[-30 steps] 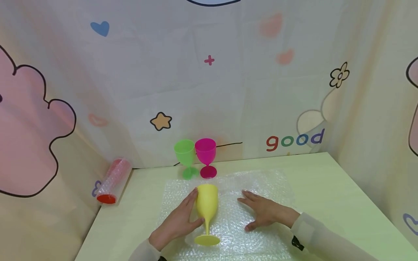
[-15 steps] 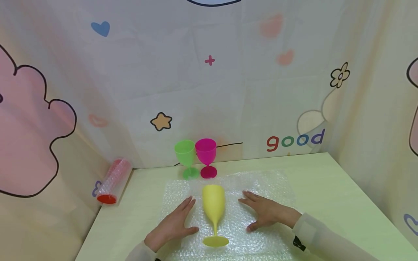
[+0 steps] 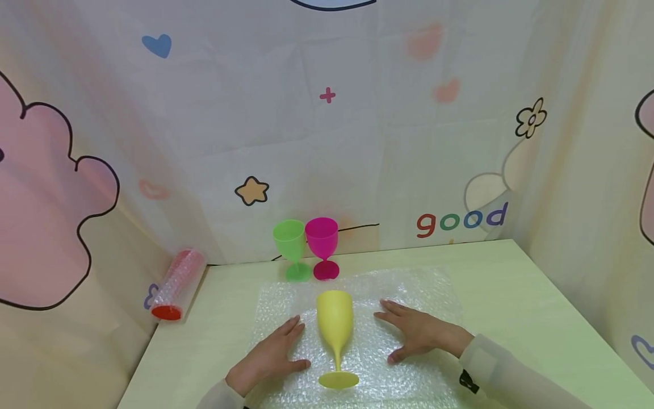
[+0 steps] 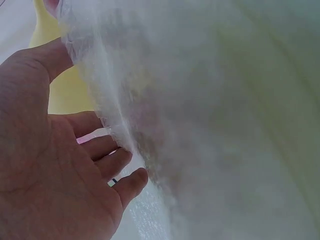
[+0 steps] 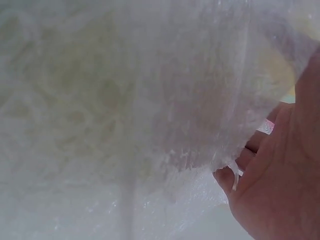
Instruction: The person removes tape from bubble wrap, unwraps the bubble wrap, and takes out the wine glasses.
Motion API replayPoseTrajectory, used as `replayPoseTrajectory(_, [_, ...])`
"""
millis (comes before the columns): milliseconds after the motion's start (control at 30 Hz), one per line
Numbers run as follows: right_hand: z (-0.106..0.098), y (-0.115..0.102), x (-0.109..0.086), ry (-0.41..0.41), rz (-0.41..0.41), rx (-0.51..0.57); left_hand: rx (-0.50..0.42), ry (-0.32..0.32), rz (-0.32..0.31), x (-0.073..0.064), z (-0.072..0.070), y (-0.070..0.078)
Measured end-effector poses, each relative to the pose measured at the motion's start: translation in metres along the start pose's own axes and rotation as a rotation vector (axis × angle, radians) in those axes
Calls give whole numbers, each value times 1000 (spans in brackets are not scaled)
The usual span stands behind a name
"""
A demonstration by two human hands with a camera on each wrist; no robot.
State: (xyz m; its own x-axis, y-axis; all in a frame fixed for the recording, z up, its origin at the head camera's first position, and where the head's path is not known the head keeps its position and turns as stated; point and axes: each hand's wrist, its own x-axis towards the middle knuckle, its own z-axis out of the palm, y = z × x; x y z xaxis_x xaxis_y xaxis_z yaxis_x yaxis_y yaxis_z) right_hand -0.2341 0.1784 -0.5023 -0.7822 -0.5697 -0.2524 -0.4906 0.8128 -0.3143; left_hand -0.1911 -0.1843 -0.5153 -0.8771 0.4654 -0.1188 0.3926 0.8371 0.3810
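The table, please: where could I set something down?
Bare table lies between bubble wrap and red roll, and right of the bubble wrap, beyond the right sleeve. The centre is crowded: yellow goblet between left hand and right hand, green goblet and pink goblet behind.

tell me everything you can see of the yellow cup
The yellow cup is a plain, smooth goblet, apparently plastic, with a deep rounded bowl, thin stem and flat round foot. It lies on its side on the bubble wrap, foot toward the person, mouth facing away, so its inside is hidden. It sits between the left hand and right hand, touched by neither in the head view.
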Motion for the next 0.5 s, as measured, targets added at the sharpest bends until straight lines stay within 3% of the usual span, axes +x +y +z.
replayPoseTrajectory(333, [0, -1, 2, -7, 13, -16, 63, 57, 32, 4, -7, 11])
replayPoseTrajectory(500, [-1, -1, 2, 1, -3, -13, 117, 217, 71, 3, -11, 26])
